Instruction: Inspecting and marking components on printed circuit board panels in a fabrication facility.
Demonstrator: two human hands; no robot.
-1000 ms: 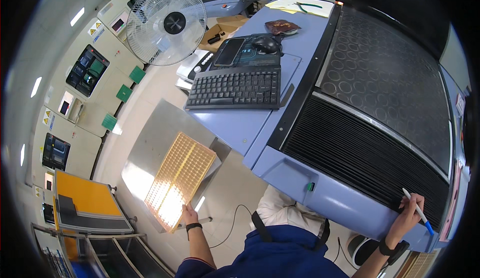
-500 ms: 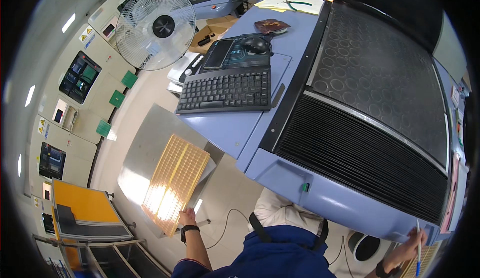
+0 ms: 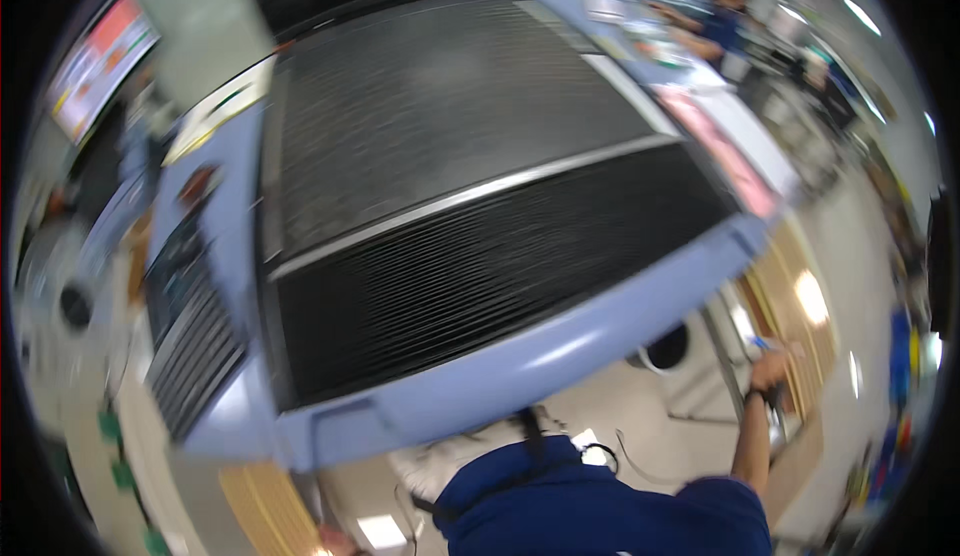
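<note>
At the lower edge my left hand (image 3: 340,541) shows only in part, next to the corner of a yellow gridded panel (image 3: 262,506); its fingers are blurred. My right hand (image 3: 768,370) is out to the right, closed around a slim pen (image 3: 764,344), its blue end sticking out. Beneath and beside that hand lies another yellow gridded panel (image 3: 790,276), with a bright glare on it. A dark band circles my right wrist. Motion smears the whole picture.
Before me stands a blue machine (image 3: 540,356) with a black ribbed and perforated bed (image 3: 430,116). A keyboard (image 3: 195,356) is at its left, a pink sheet (image 3: 715,141) at its right. A round bin (image 3: 660,348) stands below. Another person (image 3: 715,26) sits far right.
My view has swung right, bringing the machine to the middle and the right-hand panel into fuller view. My left hand now sits at the lower edge; the pen stays in my right hand.
</note>
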